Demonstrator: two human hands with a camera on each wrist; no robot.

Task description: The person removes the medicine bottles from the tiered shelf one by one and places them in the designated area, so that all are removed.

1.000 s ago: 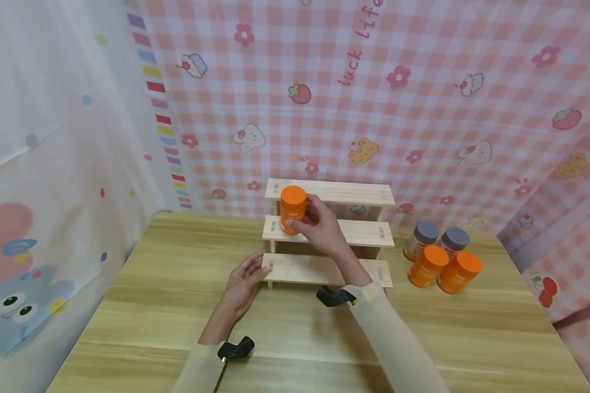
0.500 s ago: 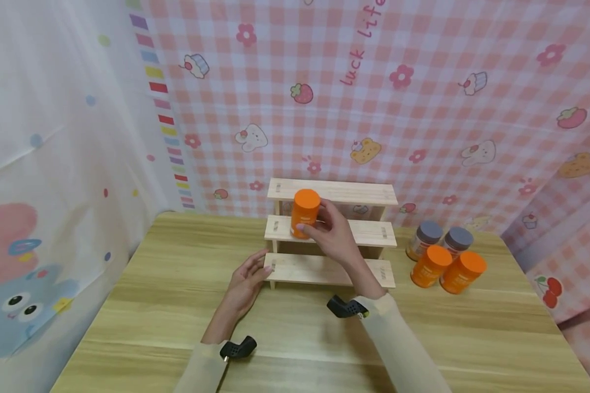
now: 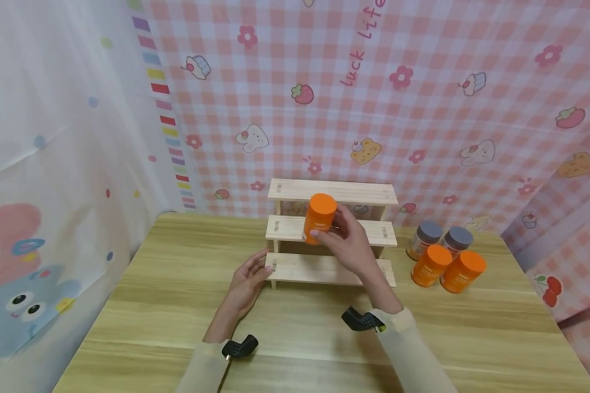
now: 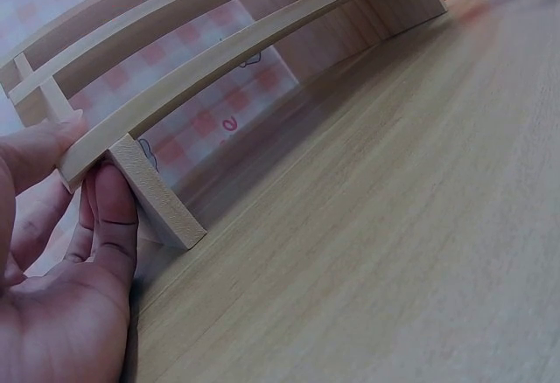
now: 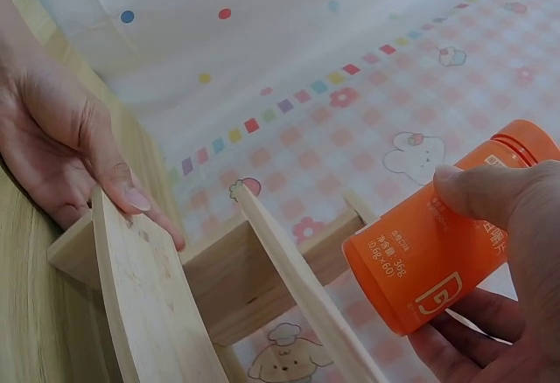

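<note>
My right hand (image 3: pixel 350 240) grips an orange pill bottle (image 3: pixel 318 222) with an orange cap, thumb on one side and fingers on the other. In the right wrist view the bottle (image 5: pixel 429 247) is tilted and shows white print, apart from the boards. Seen from the head, it overlaps the middle step of a three-step wooden display rack (image 3: pixel 331 269). At the rack's left end, my left hand (image 3: pixel 246 285) pinches the lowest board. The left wrist view shows its thumb on top and curled fingers (image 4: pixel 115 212) underneath, against the rack's leg.
Right of the rack, two more orange bottles (image 3: pixel 431 266) stand in front of two grey-capped bottles (image 3: pixel 428 233) on the wooden table (image 3: pixel 177 305). A pink checked cloth (image 3: pixel 324 120) hangs behind, and a white printed curtain (image 3: pixel 64 180) hangs at the left.
My right hand has carried the orange bottle rightward and slightly toward me, from the rack's left end. The left hand keeps its place on the lowest board.
</note>
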